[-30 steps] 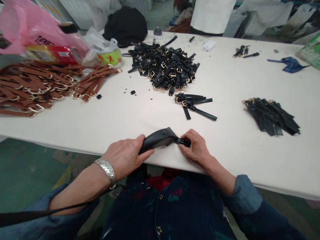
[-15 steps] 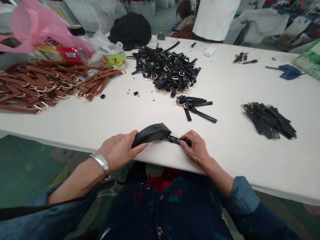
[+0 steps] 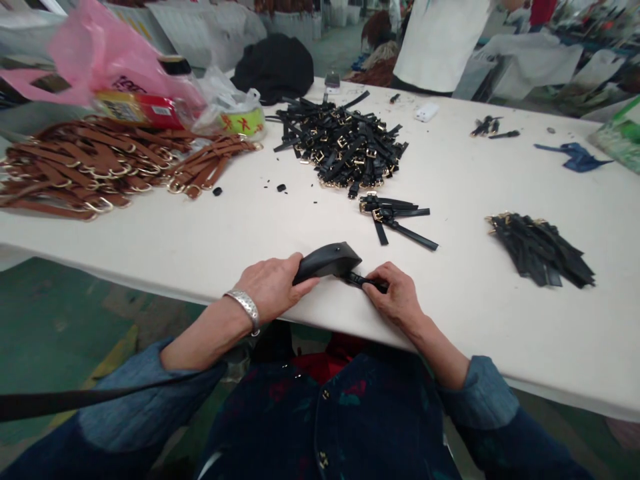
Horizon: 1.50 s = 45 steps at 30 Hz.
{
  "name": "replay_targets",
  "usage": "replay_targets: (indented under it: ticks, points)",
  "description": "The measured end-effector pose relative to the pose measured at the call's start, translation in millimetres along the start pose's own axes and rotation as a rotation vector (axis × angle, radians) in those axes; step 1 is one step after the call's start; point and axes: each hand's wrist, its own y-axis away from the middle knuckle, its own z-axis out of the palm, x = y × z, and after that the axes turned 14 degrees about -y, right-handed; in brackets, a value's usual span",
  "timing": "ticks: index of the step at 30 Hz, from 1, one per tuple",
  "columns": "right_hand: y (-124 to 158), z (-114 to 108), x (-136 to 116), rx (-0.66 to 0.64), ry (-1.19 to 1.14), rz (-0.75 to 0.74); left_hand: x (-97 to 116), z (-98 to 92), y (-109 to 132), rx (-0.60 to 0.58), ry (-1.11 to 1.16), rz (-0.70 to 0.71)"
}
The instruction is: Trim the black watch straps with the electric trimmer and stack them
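Observation:
My left hand grips a wide black leather strap, which bends up off the table; its far end reaches toward my right hand. Between thumb and fingers, my right hand pinches a narrow black buckle strap. The two pieces meet just left of my right fingertips; how they join is too small to tell. Beyond my hands lie a few loose black buckle straps with gold buckles. Behind those is a large heap of similar black straps.
Brown straps with metal rings are piled at the left, below a pink plastic bag. A bundle of black strips lies at the right. A blue cloth piece and a white box sit farther back. A person in white stands across the table.
My left hand has moved right with the wide strap, closer to my right hand. My right hand still pinches the narrow strap. The whole view has shifted slightly.

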Motion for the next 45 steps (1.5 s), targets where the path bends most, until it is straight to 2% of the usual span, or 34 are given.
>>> replay_targets:
  ticks: [5, 8, 11, 16, 22, 25, 29, 33, 40, 45]
  points:
    - [1, -1, -9, 0.022, 0.120, -0.121, -27, 5.1, 11, -0.007, 0.073, -0.055]
    - [5, -1, -12, -0.031, 0.211, -0.207, -34, 6.2, 27, -0.018, 0.080, -0.037]
    - [9, 0, -11, -0.082, 0.148, -0.236, -31, 9.3, 38, -0.032, 0.057, -0.001]
    - [11, 1, -8, -0.130, 0.025, -0.188, -23, 15.3, 42, -0.052, -0.032, 0.035]
    - [9, 2, -7, -0.117, -0.028, -0.152, -18, 8.5, 48, -0.108, -0.040, 0.075]
    - [8, 2, -5, -0.116, -0.041, -0.148, -11, 5.0, 45, -0.115, -0.035, 0.090]
    - [7, 4, -2, -0.117, -0.035, -0.126, -3, 5.7, 28, -0.070, -0.014, 0.068]
    - [7, 7, 1, -0.123, -0.030, -0.104, -7, 9.9, 21, -0.054, 0.009, 0.050]
    - [4, 8, -5, -0.117, -0.025, -0.070, -18, 13.1, 41, -0.096, 0.034, 0.041]
    - [0, 8, -16, -0.169, 0.092, -0.113, -16, 9.0, 36, -0.111, 0.026, 0.036]
